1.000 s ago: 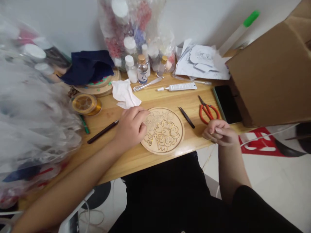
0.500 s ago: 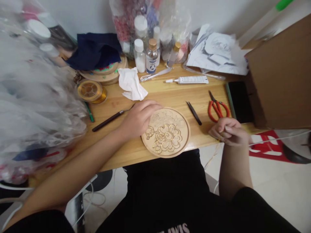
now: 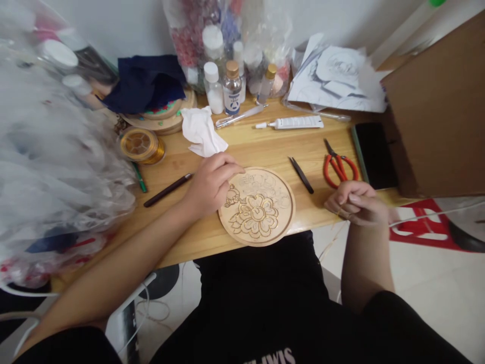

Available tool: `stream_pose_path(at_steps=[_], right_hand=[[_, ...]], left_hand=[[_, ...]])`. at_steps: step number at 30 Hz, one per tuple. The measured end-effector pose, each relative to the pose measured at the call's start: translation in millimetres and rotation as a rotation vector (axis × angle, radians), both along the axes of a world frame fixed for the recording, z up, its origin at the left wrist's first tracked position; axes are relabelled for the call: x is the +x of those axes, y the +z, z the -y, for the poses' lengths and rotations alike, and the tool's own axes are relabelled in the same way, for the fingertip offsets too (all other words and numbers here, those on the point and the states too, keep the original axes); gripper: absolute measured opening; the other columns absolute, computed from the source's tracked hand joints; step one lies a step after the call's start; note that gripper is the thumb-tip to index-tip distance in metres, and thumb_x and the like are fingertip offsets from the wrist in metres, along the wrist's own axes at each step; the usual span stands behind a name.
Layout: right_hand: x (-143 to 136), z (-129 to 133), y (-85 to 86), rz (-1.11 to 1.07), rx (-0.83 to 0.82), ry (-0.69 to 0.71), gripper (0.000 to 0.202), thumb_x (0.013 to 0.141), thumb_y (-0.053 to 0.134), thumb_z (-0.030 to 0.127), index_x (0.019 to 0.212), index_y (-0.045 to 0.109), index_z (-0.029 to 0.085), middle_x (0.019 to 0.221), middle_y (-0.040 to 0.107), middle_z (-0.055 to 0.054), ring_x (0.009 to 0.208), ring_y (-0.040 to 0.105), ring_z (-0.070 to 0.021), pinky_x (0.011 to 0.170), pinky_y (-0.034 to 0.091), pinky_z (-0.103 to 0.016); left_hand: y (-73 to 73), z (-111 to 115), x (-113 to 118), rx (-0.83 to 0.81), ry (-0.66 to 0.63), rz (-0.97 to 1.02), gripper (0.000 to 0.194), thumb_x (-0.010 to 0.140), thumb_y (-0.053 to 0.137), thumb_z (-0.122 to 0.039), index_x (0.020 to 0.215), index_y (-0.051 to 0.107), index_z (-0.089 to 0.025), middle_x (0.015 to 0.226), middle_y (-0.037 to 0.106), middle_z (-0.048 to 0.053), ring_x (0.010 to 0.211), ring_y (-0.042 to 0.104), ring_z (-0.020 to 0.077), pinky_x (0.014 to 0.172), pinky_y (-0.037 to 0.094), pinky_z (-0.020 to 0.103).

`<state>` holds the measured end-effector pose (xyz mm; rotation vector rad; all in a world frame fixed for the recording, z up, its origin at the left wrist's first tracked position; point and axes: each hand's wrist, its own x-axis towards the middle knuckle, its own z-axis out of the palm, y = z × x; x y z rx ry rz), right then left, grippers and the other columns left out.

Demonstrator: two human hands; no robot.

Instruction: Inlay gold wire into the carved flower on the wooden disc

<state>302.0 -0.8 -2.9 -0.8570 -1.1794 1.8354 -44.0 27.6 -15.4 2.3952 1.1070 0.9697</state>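
A round wooden board (image 3: 282,215) lies at the table's front edge, its near rim jutting slightly past it. Gold wire outlines a large flower (image 3: 258,214) on it, and fine pencil-like lines show on the upper part. My left hand (image 3: 210,187) is closed at the board's upper left rim, fingers bent together over it; the thumb is partly hidden. Off to the right, my right hand (image 3: 356,203) is closed in a pinch just past the table edge. From its fingers hangs a thin gold wire (image 3: 335,230), blurred lower down.
Black tweezers (image 3: 301,175), red-handled pliers (image 3: 339,164) and a phone (image 3: 375,155) lie to the right. A dark-handled tool (image 3: 168,190) and a gold wire spool (image 3: 142,145) are at left. Behind are a tissue (image 3: 204,131), a glue tube (image 3: 297,123) and bottles (image 3: 232,88). A cardboard box (image 3: 439,116) stands at right.
My left hand has shifted slightly left along the board's rim and now covers the dark-handled tool's thin tip. The right hand keeps its pinch. The whole view has moved a little.
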Motion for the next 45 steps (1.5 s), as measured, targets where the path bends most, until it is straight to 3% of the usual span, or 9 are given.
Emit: stream_pose_path(at_steps=[5,14,18,21,23,30,36,45], right_hand=[[3.7,0.8,-3.7,0.040,-0.029,-0.028,0.020,0.082,0.071,0.042,0.075,0.069,0.023,0.041,0.015,0.011,0.035,0.015,-0.0052,0.042,0.019,-0.024],[7.3,2.8,-4.6,0.094,-0.070,-0.064,0.022,0.079,0.073,0.045,0.072,0.069,0.024,0.041,0.013,0.011,0.035,0.015,-0.0057,0.043,0.017,-0.025],[7.2,2.5,-3.7,0.114,-0.088,-0.072,0.023,0.078,0.074,0.046,0.071,0.069,0.025,0.041,0.013,0.011,0.035,0.015,-0.0058,0.044,0.018,-0.026],[7.5,2.1,-3.8,0.137,-0.105,-0.081,0.026,0.075,0.076,0.048,0.069,0.068,0.024,0.040,0.014,0.011,0.035,0.016,-0.0061,0.044,0.017,-0.027],[8.0,2.1,-4.2,0.149,-0.115,-0.085,0.027,0.074,0.077,0.049,0.068,0.068,0.024,0.040,0.014,0.011,0.035,0.017,-0.0067,0.045,0.017,-0.028],[6.8,2.6,-2.2,0.148,-0.111,-0.088,0.025,0.075,0.076,0.048,0.069,0.068,0.025,0.041,0.013,0.011,0.036,0.017,-0.0065,0.045,0.018,-0.028],[4.5,1.8,-1.4,0.137,-0.095,-0.092,0.026,0.074,0.077,0.049,0.068,0.068,0.025,0.039,0.013,0.010,0.035,0.015,-0.0064,0.042,0.016,-0.026],[3.9,0.7,-3.5,0.136,-0.053,-0.090,0.028,0.074,0.076,0.050,0.068,0.067,0.024,0.039,0.013,0.011,0.033,0.014,-0.0061,0.039,0.016,-0.025]], left_hand=[[-2.2,-1.6,-1.2,0.016,-0.005,-0.016,0.025,0.088,0.047,-0.006,0.088,0.068,-0.021,0.096,0.067,0.004,0.090,0.063,0.0188,0.080,0.050,0.036],[-3.6,-0.5,-2.1,0.038,0.033,-0.075,0.028,0.090,0.046,-0.007,0.090,0.071,-0.020,0.093,0.073,0.005,0.088,0.063,0.0207,0.079,0.047,0.039],[-2.3,1.4,-0.2,0.037,-0.026,-0.134,0.033,0.092,0.044,-0.011,0.111,0.070,-0.021,0.112,0.075,0.005,0.101,0.062,0.0230,0.088,0.044,0.041],[-1.0,3.2,2.2,0.050,-0.090,-0.183,0.040,0.096,0.042,-0.016,0.133,0.058,-0.019,0.137,0.063,0.010,0.122,0.056,0.0263,0.097,0.041,0.044],[-0.5,3.6,3.1,0.073,-0.100,-0.188,0.041,0.098,0.041,-0.015,0.137,0.053,-0.017,0.146,0.056,0.014,0.130,0.052,0.0272,0.100,0.040,0.044],[-1.0,2.9,2.7,0.099,-0.062,-0.171,0.036,0.095,0.040,-0.009,0.124,0.060,-0.015,0.123,0.067,0.011,0.112,0.060,0.0234,0.092,0.046,0.039],[1.5,5.4,3.3,0.096,0.015,-0.193,0.034,0.091,0.043,-0.006,0.116,0.063,-0.016,0.105,0.065,0.009,0.096,0.058,0.0229,0.083,0.046,0.039],[0.6,7.2,5.0,0.053,0.051,-0.230,0.035,0.091,0.041,-0.006,0.117,0.062,-0.018,0.108,0.063,0.009,0.098,0.057,0.0232,0.081,0.044,0.039]])
